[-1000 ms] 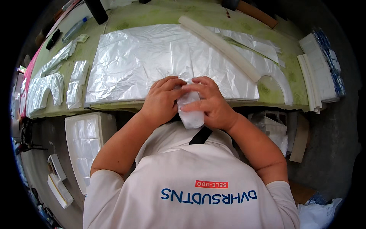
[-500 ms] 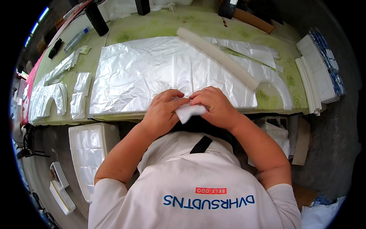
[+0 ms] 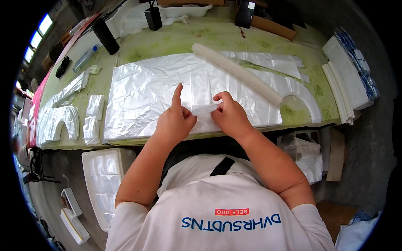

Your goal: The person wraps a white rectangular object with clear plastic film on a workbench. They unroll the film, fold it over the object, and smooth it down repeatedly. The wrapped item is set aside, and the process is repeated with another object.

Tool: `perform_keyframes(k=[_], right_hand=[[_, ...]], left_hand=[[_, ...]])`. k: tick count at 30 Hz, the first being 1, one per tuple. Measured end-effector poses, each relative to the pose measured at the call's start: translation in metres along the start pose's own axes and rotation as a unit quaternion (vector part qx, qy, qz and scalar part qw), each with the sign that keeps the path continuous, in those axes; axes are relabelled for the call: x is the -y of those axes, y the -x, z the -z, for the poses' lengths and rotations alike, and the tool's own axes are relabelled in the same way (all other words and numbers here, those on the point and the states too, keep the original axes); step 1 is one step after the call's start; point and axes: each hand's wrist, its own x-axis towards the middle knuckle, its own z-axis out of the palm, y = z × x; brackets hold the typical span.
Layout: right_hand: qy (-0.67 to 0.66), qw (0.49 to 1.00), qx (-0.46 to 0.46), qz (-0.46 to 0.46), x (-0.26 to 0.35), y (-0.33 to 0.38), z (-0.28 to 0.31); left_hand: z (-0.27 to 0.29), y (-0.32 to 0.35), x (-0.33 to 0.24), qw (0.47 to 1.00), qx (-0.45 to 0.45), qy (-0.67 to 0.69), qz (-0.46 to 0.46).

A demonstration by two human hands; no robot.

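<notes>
A small folded piece of thin white plastic film [image 3: 204, 109] spans the gap between my two hands, above the near part of a large silvery-white plastic sheet [image 3: 146, 96]. My left hand [image 3: 175, 120] pinches its left edge with thumb and curled fingers, while the index finger points straight ahead over the sheet. At the right edge my right hand [image 3: 231, 115] grips the film near the thumb, its index finger bent above. Just beyond, a narrow folded strip of film [image 3: 201, 87] lies on the sheet. A long pale tube [image 3: 236, 73] rests slantwise across the sheet.
The green patterned tabletop [image 3: 209, 35] carries folded film packets [image 3: 93, 119] and stacked cut film [image 3: 58, 123] at left. A black cylinder [image 3: 105, 37], a bottle [image 3: 85, 58] and a black box [image 3: 153, 19] stand farther back. Below sits a white bin [image 3: 102, 175] of packets.
Both hands have moved apart and slightly forward. The film, bunched and hanging at the table edge before, is now spread flatter between them. My left index finger has straightened.
</notes>
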Motion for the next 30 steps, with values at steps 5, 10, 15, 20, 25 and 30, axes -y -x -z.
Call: perform_keyframes(k=[5, 10, 15, 20, 25, 30], right_hand=[[0.018, 0.999, -0.04, -0.017, 0.007, 0.003, -0.006], [0.049, 0.997, -0.051, -0.005, -0.002, -0.001, -0.01], [0.018, 0.998, -0.062, 0.025, -0.005, 0.0, -0.01], [-0.006, 0.999, -0.018, 0.031, -0.002, 0.004, -0.003], [-0.002, 0.999, 0.003, 0.039, -0.006, 0.003, -0.001], [-0.026, 0.998, 0.038, 0.035, -0.008, 0.0, 0.003]], left_hand=[[-0.006, -0.017, 0.009, 0.999, -0.039, -0.027, 0.021], [-0.009, -0.014, 0.01, 0.994, -0.081, 0.06, 0.052], [-0.012, -0.005, 0.014, 0.928, -0.033, -0.123, -0.35], [-0.025, -0.011, 0.015, 0.938, -0.008, -0.264, -0.223], [-0.025, -0.007, 0.006, 0.924, -0.051, -0.251, -0.284], [-0.035, -0.006, 0.005, 0.94, -0.006, -0.246, -0.235]])
